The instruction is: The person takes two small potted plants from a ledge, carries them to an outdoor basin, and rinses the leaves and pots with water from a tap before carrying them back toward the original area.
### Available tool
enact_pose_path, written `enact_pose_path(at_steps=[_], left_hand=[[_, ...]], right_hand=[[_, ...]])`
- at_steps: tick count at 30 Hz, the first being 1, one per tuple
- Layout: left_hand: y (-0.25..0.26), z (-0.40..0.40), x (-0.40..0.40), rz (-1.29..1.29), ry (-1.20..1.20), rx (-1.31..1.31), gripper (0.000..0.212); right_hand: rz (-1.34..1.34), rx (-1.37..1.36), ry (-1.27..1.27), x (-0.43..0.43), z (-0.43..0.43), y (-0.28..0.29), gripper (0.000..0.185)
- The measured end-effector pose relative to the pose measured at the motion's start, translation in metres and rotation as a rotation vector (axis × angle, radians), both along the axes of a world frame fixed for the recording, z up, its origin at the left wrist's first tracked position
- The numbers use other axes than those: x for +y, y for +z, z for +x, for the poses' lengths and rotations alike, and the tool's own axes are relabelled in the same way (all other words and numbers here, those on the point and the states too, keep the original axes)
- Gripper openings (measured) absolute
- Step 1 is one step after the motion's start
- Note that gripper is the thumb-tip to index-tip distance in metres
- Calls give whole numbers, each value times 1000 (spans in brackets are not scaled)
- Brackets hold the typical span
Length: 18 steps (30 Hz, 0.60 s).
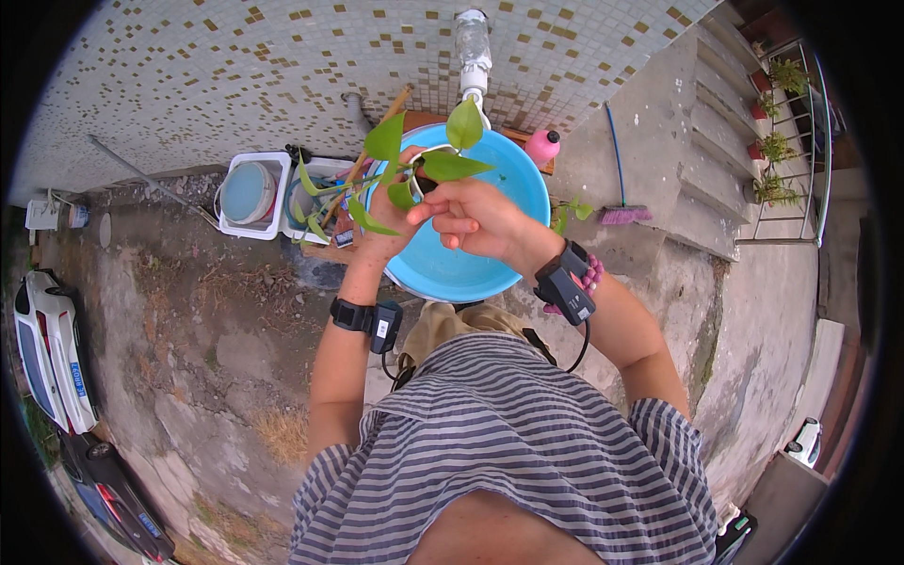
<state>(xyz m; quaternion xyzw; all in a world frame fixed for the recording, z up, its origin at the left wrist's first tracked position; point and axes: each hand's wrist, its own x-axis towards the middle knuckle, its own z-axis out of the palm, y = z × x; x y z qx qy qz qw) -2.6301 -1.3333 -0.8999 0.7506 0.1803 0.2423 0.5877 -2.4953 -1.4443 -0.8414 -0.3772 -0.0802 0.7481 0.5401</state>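
My left hand (387,217) holds a small white plant pot (443,150) from its left side, over a light-blue plastic basin (528,191). Dark soil shows inside the pot, and a pothos plant (450,167) with broad green leaves rises out of it, its stems trailing left. My right hand (477,217) is at the near side of the pot's mouth, fingers bent, close to a low leaf. Whether those fingertips pinch anything is not clear. Under my hands, the basin appears to hold shallow water with small green bits in it.
A white drainpipe (474,56) runs down the tiled wall behind the basin. To the right are a pink bottle (542,147), a broom (624,212) and concrete steps (717,141). White tubs (281,176) and a wooden stick (387,116) stand left.
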Motion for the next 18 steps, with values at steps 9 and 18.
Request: enact_pose_path(at_steps=[9, 18], left_hand=[[-17, 2, -2, -41, 16, -51, 61], [-11, 2, -3, 56, 18, -61, 40]], right_hand=[[-10, 135, -141, -10, -19, 5, 28], [39, -8, -166, -11, -20, 0, 21]])
